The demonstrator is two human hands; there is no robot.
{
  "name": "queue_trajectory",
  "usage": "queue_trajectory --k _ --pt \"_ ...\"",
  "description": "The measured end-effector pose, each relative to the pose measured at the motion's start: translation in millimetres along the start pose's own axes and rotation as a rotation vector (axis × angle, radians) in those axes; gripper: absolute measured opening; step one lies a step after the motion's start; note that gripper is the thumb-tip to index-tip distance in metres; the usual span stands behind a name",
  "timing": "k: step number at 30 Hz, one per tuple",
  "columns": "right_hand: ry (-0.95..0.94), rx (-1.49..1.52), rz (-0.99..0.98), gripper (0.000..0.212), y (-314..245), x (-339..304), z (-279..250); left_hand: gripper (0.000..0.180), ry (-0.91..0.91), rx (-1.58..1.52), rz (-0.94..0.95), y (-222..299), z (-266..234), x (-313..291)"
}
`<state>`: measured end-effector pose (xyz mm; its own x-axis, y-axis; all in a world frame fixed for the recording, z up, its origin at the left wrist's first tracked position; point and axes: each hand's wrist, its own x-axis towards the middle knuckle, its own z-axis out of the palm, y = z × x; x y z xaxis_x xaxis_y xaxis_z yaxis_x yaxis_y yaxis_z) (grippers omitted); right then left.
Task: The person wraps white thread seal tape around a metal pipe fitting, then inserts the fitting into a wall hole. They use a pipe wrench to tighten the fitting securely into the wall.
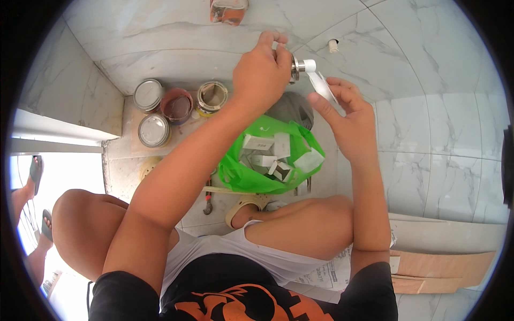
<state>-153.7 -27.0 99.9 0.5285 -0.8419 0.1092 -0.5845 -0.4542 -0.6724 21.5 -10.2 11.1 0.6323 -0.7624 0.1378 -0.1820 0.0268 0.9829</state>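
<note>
My left hand (pixel 261 75) is closed around a shiny metal pipe fitting (pixel 294 70), most of it hidden behind the fingers. White tape (pixel 307 65) covers the fitting's right end. A strip runs from there down to a white roll of thread seal tape (pixel 323 89), pinched between the thumb and fingers of my right hand (pixel 350 115). Below both hands sits an open green plastic bag (pixel 243 179) with several small white boxes (pixel 258 142) inside.
Several paint cans (pixel 148 95) stand by the wall at the left. A wrench (pixel 208 202) with a red part lies near my foot. A white pipe stub (pixel 333 46) sticks out of the marbled tile wall. Wooden boards (pixel 450 264) lie at the right. Another person's feet (pixel 35 174) show at the far left.
</note>
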Motion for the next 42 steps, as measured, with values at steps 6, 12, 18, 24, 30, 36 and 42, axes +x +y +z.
queue_trajectory --k 6,12,18,24,30,36,42 --pt "0.109 -0.173 -0.112 0.037 -3 3 5 0.029 0.009 0.01 -0.014 -5 4 8" --pt "0.079 -0.074 -0.148 0.045 -9 2 14 0.03 0.042 0.042 -0.025 -7 0 12" --pt "0.111 0.466 0.009 0.058 -19 4 12 0.025 0.04 0.233 0.247 -3 8 -4" --pt "0.234 0.705 0.035 0.061 -19 16 -1 0.024 0.02 0.248 0.594 0 16 -13" --pt "0.234 0.619 0.087 0.064 -6 23 -4 0.027 -0.094 0.205 0.666 1 19 -20" --pt "0.164 0.487 0.187 0.07 9 25 -9 0.028 -0.156 -0.07 0.455 3 15 -24" --pt "0.0 0.304 0.014 0.076 14 17 -7 0.029 -0.16 -0.297 0.203 8 12 -18"
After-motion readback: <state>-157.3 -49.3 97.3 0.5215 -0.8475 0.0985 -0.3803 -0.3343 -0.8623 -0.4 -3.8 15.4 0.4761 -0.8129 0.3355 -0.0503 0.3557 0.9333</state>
